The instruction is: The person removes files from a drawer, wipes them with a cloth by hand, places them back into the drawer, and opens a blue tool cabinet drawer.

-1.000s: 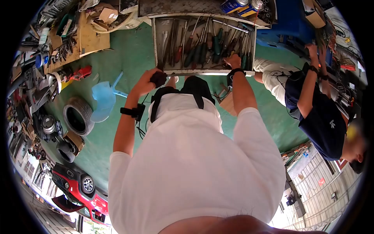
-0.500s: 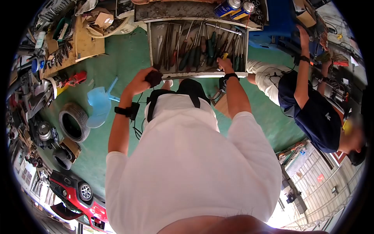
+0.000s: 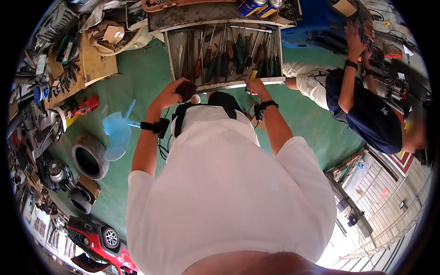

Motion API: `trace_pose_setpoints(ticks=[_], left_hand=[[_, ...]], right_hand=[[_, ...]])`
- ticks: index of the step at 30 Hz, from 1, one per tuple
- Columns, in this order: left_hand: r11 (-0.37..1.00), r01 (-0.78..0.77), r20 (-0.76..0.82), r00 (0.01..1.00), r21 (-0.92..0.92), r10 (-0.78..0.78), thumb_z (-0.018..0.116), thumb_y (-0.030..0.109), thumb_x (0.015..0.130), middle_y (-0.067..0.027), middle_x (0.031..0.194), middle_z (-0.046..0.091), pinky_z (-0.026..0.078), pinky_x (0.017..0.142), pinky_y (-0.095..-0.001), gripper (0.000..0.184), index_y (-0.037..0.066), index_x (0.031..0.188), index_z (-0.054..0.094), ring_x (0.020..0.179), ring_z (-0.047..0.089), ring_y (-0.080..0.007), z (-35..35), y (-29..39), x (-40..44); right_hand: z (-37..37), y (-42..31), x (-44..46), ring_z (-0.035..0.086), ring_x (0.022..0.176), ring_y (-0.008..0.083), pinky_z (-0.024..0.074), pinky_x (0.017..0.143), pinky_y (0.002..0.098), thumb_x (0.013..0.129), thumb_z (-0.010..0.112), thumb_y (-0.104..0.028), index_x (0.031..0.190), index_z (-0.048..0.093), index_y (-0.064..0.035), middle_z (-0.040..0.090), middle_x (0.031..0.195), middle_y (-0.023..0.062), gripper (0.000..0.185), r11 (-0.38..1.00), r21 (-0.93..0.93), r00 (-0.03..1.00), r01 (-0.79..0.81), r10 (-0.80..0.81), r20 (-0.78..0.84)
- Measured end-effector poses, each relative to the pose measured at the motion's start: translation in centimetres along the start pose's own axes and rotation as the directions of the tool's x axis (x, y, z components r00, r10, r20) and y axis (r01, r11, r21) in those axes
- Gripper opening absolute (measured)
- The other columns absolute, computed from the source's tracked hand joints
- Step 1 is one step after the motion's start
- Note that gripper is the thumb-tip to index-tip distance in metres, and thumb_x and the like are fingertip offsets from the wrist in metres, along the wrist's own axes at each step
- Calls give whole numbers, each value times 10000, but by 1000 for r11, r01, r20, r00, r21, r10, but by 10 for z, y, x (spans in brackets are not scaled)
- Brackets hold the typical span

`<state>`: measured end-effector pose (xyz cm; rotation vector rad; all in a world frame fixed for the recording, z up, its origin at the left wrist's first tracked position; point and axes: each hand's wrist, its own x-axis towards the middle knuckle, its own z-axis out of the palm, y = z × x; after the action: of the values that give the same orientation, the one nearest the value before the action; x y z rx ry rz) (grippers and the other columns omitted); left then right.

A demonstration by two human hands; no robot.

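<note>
My left hand (image 3: 170, 94) is closed around a dark maroon lump (image 3: 185, 91), perhaps a rag, at the left front corner of the open drawer (image 3: 220, 85). My right hand (image 3: 258, 87) is at the drawer's front edge, fingers wrapped round a yellow-handled tool (image 3: 254, 74). The yellow end points into the drawer; the rest is mostly hidden by my fingers, so its exact kind is unclear. Inside the drawer lie several screwdrivers (image 3: 239, 52) with green, red and dark handles, shafts mostly pointing away from me. A long metal bar (image 3: 251, 29) lies across the back.
Blue and yellow spray cans (image 3: 251, 6) stand on the cabinet top above the drawer. To the right, a co-worker (image 3: 366, 110) reaches toward cluttered equipment. On the green floor at left are a tyre (image 3: 90, 156) and a blue plastic stool (image 3: 116, 133). A red car (image 3: 98, 240) is farther off.
My right hand has drawn back from inside the drawer to its front edge with the yellow-handled tool. My left hand still holds the maroon lump. The co-worker's arms have shifted.
</note>
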<state>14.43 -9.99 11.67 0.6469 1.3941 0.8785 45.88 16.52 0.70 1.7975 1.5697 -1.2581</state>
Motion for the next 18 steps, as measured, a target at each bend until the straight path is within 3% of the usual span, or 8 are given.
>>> trace_pose_setpoints(ticks=[2,3,5,8,12,13,16,18], left_hand=[[999,-11,33,999,-52,13,589,-68,658,-80,1096,625,482,818,-306,609,65,1250,539,980,577,-188,1,4,6],[994,-13,68,997,-107,20,616,-52,675,-71,1140,620,479,853,-292,669,50,1327,503,1021,569,-172,2,5,9],[991,47,19,999,-122,-45,645,-23,697,-78,1161,616,474,881,-290,741,20,1401,419,1041,569,-174,5,8,16],[981,119,-6,993,-151,-122,690,36,732,-98,1210,600,465,919,-291,885,-26,1502,260,1074,564,-179,11,11,21],[954,126,65,992,-274,-112,718,98,746,-100,1266,572,451,943,-295,961,-1,1542,187,1104,548,-178,13,20,44],[953,131,73,991,-272,-116,718,98,746,-100,1266,572,451,943,-295,961,-1,1542,187,1104,548,-178,15,23,48],[962,71,98,994,-263,-47,709,102,762,-79,1263,571,438,960,-297,973,55,1561,156,1120,540,-160,14,27,68],[907,176,114,983,-383,-142,697,76,780,-70,1236,584,411,996,-320,966,110,1571,144,1129,545,-167,13,14,84]], right_hand=[[2,9,-22,667,754,247,576,594,394,827,651,-359,926,628,33,674,925,142,405,967,246,996,71,-84,41],[3,15,-30,667,754,247,576,594,394,827,651,-359,926,628,33,674,925,142,405,965,251,995,78,-90,36],[3,31,-41,642,779,230,590,694,424,852,620,-217,887,585,-23,626,872,97,201,790,603,973,-106,-42,226],[-3,42,-72,649,776,255,594,770,483,832,614,-149,841,573,-30,615,845,111,127,668,696,929,-263,-18,369],[-3,73,-88,583,621,246,538,611,384,772,614,-128,758,560,-31,587,749,114,111,577,771,938,-271,-22,346],[-2,83,-94,525,528,217,457,499,338,757,604,-140,722,548,-45,556,660,100,116,591,771,954,-239,-5,300],[-3,107,-118,498,477,193,423,444,323,754,603,-158,698,537,-49,520,592,81,139,684,706,981,-180,77,175],[-3,116,-137,486,454,176,406,417,306,747,601,-133,693,527,-43,513,579,69,129,709,698,993,-104,32,115]])
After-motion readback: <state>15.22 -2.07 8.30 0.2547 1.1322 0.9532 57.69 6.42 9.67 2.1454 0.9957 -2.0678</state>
